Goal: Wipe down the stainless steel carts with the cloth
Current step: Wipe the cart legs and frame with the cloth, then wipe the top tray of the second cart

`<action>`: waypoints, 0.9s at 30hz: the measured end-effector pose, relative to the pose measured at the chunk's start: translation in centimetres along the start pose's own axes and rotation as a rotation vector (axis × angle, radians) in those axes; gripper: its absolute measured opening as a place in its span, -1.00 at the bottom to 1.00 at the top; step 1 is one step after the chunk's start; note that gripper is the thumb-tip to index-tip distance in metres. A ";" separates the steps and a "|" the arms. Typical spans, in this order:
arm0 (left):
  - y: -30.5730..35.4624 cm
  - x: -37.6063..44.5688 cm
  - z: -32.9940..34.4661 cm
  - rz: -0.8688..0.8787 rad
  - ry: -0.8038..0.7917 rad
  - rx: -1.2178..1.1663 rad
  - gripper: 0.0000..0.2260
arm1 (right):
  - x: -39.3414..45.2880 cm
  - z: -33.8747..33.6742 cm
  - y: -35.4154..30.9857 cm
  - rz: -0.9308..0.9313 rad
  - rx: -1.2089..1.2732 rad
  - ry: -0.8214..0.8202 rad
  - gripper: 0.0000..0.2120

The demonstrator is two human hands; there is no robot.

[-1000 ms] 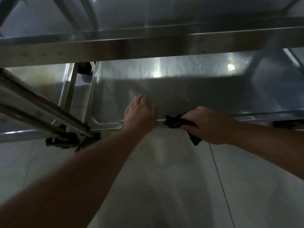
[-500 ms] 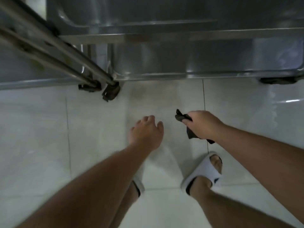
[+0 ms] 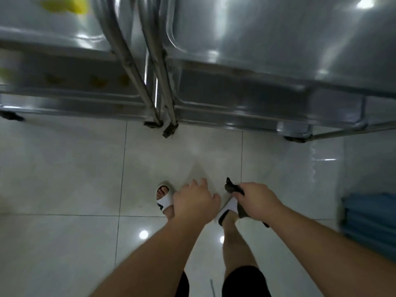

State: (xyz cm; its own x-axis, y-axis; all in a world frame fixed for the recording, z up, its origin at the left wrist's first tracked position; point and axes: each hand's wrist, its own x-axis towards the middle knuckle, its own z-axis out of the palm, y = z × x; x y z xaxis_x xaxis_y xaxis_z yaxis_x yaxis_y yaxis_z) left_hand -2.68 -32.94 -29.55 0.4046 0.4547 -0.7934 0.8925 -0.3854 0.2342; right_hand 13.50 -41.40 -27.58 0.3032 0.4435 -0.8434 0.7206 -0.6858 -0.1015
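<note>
Two stainless steel carts stand side by side across the top of the view: the right cart (image 3: 278, 61) and the left cart (image 3: 53, 88), their tube legs meeting at the middle. My right hand (image 3: 255, 200) grips a small dark cloth (image 3: 232, 187) low over the floor, well clear of both carts. My left hand (image 3: 195, 202) hangs beside it with loose fingers, holding nothing.
White glossy floor tiles (image 3: 64, 179) lie between me and the carts. My feet in white slides (image 3: 164, 199) are below my hands. A blue folded thing (image 3: 368, 221) sits at the right edge. Black casters (image 3: 169, 130) stick out under the carts. Yellow items blur at top left.
Both hands left the lower shelf's rim and drew back toward me. The view rose and tilted down, so both carts and my feet now show. The cloth stays in my right hand.
</note>
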 end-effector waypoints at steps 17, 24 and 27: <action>-6.6 -28.9 -13.6 -0.309 0.484 -0.153 -0.45 | -21.5 -12.2 -16.5 -0.495 -0.055 0.294 -0.71; -15.3 -34.5 -16.0 -0.431 0.625 -0.340 -0.40 | -26.4 -11.5 -26.7 -0.673 -0.133 0.345 -0.72; -20.0 -35.0 -17.1 -0.439 0.661 -0.382 -0.43 | -27.2 -10.6 -32.6 -0.709 -0.147 0.367 -0.73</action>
State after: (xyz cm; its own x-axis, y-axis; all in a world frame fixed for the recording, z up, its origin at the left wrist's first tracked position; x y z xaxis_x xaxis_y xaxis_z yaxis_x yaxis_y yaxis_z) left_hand -31.30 -27.43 3.18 -0.0637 0.9161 -0.3958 0.9524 0.1743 0.2500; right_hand -11.66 -24.96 4.26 -0.0892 0.9228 -0.3749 0.8849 -0.0993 -0.4551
